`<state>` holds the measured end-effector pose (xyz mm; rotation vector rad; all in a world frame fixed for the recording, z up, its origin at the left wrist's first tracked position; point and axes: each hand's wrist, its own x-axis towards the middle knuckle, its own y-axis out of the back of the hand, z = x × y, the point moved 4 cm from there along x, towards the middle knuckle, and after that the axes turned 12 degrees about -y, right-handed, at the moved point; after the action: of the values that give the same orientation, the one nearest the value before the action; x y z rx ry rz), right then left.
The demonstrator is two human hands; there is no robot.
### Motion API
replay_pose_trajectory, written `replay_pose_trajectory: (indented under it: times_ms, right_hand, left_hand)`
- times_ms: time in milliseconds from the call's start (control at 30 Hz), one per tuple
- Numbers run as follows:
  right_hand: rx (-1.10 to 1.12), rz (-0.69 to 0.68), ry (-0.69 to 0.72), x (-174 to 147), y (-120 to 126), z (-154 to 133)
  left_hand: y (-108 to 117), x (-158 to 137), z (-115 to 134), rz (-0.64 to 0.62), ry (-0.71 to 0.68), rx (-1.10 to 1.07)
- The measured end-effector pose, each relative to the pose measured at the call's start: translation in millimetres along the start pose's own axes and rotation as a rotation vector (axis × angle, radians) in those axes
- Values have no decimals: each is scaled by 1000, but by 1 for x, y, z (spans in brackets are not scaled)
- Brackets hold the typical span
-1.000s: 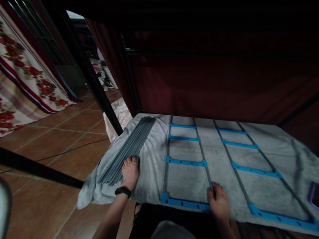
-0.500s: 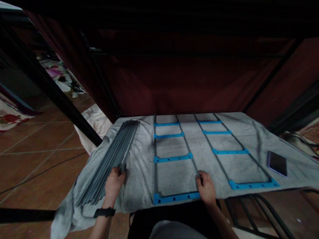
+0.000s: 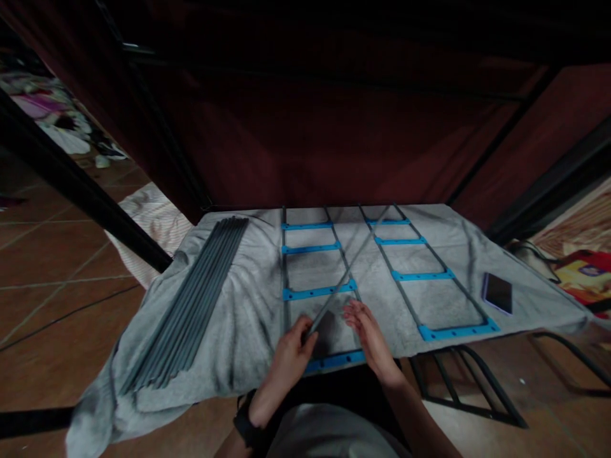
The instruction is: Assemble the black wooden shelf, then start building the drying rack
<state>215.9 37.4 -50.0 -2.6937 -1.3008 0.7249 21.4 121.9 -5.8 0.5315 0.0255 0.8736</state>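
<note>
Left hand (image 3: 290, 353) closed round one rod (image 3: 346, 276); right hand (image 3: 367, 331) loosely open, seemingly empty. Rod-handling step, I'd judge; next calls for two-handed steadying.

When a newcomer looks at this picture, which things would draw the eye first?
Probably the two ladder-like grey frames with bright blue crosspieces, side by side on the wrinkled grey cloth. Next, the left hand holds a thin grey rod, slanting over the frames, with the open right hand nearby. More grey rods lie together at left.
</note>
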Motion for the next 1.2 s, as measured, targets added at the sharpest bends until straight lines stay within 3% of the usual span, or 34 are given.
replay_pose_trajectory:
  times_ms: [100, 200, 300, 400, 533, 667, 767, 900, 1200]
  right_hand:
    - [316, -173, -171, -6, -21, -5]
    - [499, -143, -236, -7, -21, -14]
    - [641, -105, -182, 0, -8, -34]
    - [704, -142, -109, 12, 9, -66]
    - [636, -143, 66, 34, 27, -117]
    - [487, -80, 329, 59, 28, -163]
    - [434, 38, 487, 79, 18, -185]
    - [399, 166, 550, 111, -2, -195]
    - [241, 276, 649, 185, -49, -209]
  left_hand:
    - [-27, -3, 6, -106, -6, -19]
    - [-34, -3, 7, -171, -56, -44]
    - [-21, 3, 0, -185, -76, -66]
    - [9, 16, -21, -2, -70, 13]
    - [48, 32, -59, 242, -92, 271]
    - [69, 41, -92, 345, -150, 466]
    - [71, 46, -113, 311, -142, 510]
    - [64, 45, -132, 239, -157, 516]
    - [54, 42, -128, 125, -143, 699]
